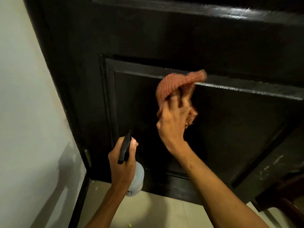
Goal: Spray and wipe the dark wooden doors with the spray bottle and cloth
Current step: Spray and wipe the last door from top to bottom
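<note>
Head view, looking down the lower part of the dark wooden door.

Right hand: raised against the recessed panel. Its fingers are curled into a bunched reddish cloth in a loose clutch rather than a flat palm. The cloth is blurred, and I cannot tell which way it is travelling.

Cloth relative to fingers: the bulk sits above and just beyond the fingertips. The top fold laps onto the panel's upper moulding, and a frayed tail hangs at the far side of the fingers.

Moulding: its long axis runs side to side, crosswise to the fingers and touching the cloth. It shows a pale glisten along its length to the right of the fingertips.

Left hand: lower and nearer the hinge, wrapped round the neck of the spray bottle. The black head points at the door and the translucent body hangs below the fingers. I cannot tell whether a finger is on the trigger.

Judgement: the wiping step is in hand. The right hand is the nearer one to the work. The next stroke probably needs to follow the moulding rightward, keeping the cloth between fingertips and ledge.
</note>
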The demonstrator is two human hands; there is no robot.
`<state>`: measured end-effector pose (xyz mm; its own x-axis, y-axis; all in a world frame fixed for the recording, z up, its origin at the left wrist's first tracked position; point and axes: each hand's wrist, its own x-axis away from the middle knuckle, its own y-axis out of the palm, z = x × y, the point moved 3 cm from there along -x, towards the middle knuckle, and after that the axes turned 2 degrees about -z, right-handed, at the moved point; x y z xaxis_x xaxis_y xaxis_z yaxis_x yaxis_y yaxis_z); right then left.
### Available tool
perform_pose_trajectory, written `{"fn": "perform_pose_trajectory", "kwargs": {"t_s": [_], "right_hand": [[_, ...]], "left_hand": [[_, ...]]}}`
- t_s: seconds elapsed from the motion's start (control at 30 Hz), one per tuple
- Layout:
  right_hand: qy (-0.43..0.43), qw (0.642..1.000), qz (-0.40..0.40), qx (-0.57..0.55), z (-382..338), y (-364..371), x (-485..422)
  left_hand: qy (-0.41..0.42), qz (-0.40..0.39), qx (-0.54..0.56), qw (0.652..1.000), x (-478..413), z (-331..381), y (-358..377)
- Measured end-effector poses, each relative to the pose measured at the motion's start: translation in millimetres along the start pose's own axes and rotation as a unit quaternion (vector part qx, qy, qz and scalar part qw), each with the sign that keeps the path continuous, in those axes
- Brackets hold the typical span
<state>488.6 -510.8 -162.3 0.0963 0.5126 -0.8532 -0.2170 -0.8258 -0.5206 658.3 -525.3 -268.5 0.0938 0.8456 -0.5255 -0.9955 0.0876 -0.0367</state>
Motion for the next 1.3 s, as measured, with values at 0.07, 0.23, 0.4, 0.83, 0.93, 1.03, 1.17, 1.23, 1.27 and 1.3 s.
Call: {"fn": "perform_pose_trajectory", "kwargs": {"t_s": [0.07, 0.23, 0.4, 0.83, 0.93, 1.03, 1.17, 1.23, 1.27, 1.3], "right_hand": [[-0.173, 0.976, -0.119, 0.06, -14, 22, 38], [-0.089, 0.993, -0.081, 0.013, 46, -3, 58], [0.243, 0.964, 0.103, -0.013, 126, -50, 60], [0.275, 0.956, 0.1, -0.015, 212, -71, 114], [0.266, 0.963, -0.014, -0.038, 204, -45, 189], [0.359, 0.93, 0.011, -0.084, 212, -48, 210], [0.31, 0.947, 0.078, -0.014, 250, -84, 144], [0.292, 0.953, 0.072, 0.028, 264, -88, 130], [0.305, 0.949, 0.066, 0.038, 266, -82, 139], [0.326, 0.943, 0.057, 0.039, 265, -72, 157]], "left_hand": [[0.005, 0.0, -0.004, 1.0, 1, 10, 5], [0.021, -0.014, 0.003, 1.0, 6, 26, 17], [0.036, -0.052, 0.009, 0.998, 19, 41, 46], [0.076, -0.151, 0.044, 0.985, 47, 87, 150], [0.08, -0.172, 0.049, 0.981, 61, 90, 169], [0.072, -0.197, 0.046, 0.977, 76, 91, 186], [0.062, -0.229, 0.045, 0.97, 92, 92, 209], [0.056, -0.237, 0.047, 0.969, 96, 92, 221], [0.053, -0.241, 0.049, 0.968, 97, 92, 226], [0.052, -0.245, 0.05, 0.967, 99, 92, 231]]}}
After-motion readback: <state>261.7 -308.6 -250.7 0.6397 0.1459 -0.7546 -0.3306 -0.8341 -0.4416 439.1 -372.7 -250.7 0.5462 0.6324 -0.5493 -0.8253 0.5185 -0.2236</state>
